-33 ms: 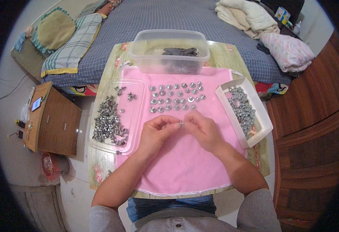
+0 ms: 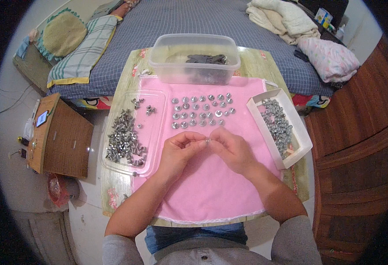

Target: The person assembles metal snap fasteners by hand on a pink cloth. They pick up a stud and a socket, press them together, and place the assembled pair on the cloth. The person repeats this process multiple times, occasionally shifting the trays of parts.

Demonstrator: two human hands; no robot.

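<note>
My left hand (image 2: 183,148) and my right hand (image 2: 232,150) meet over the pink cloth (image 2: 198,194), fingertips pinched together. Between them is a small silvery screw (image 2: 207,140), mostly covered by the fingers; whether a nut is on it I cannot make out. Just beyond the hands, several screw pieces with round flat heads (image 2: 202,123) stand in rows on the cloth. Left of my left hand, a clear shallow plastic lid (image 2: 155,152) holds a heap of loose screws (image 2: 122,137). To the right, a white open box (image 2: 301,140) contains many small metal nuts (image 2: 277,123).
A clear plastic tub (image 2: 167,66) with dark pieces inside stands at the table's far side. Beyond the patterned table (image 2: 114,190) is a bed (image 2: 185,20). A wooden cabinet (image 2: 68,141) stands at left, brown wooden panels (image 2: 357,154) at right.
My right fingers have shifted very slightly around the small screw. Everything else looks the same.
</note>
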